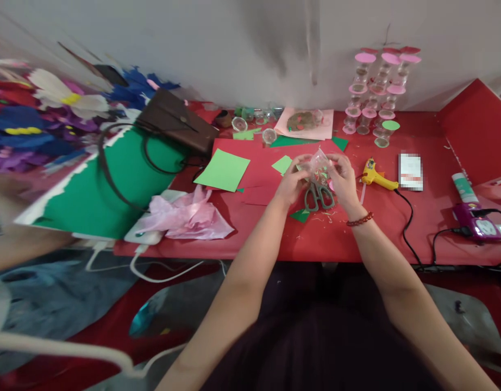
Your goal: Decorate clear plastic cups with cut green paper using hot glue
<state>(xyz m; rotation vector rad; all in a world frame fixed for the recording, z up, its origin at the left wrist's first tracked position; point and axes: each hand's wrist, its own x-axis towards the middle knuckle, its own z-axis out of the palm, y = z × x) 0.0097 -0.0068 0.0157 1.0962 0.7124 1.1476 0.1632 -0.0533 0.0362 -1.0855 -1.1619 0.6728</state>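
Between my fingers is a small clear, pinkish piece (319,159), perhaps thin plastic; its kind is hard to make out. My left hand (293,179) pinches it from the left, and my right hand (343,176), below which a red bead bracelet circles the wrist, grips its right side. Just under both hands lie scissors (319,196) with dark grey-green handles, their blades hidden beneath paper scraps. A green paper scrap (300,215) sits by the handles. Light green paper (282,164) lies left of my left hand. To the right rests a yellow glue gun (376,176).
A pink plastic bag (189,214), a light green sheet (224,170) and a brown bag (179,122) lie leftward on the red table (258,247). Stacked clear cups with pink discs (368,89) stand at the back. A power socket (481,224) sits right; another person's arm (26,244) blurs at left.
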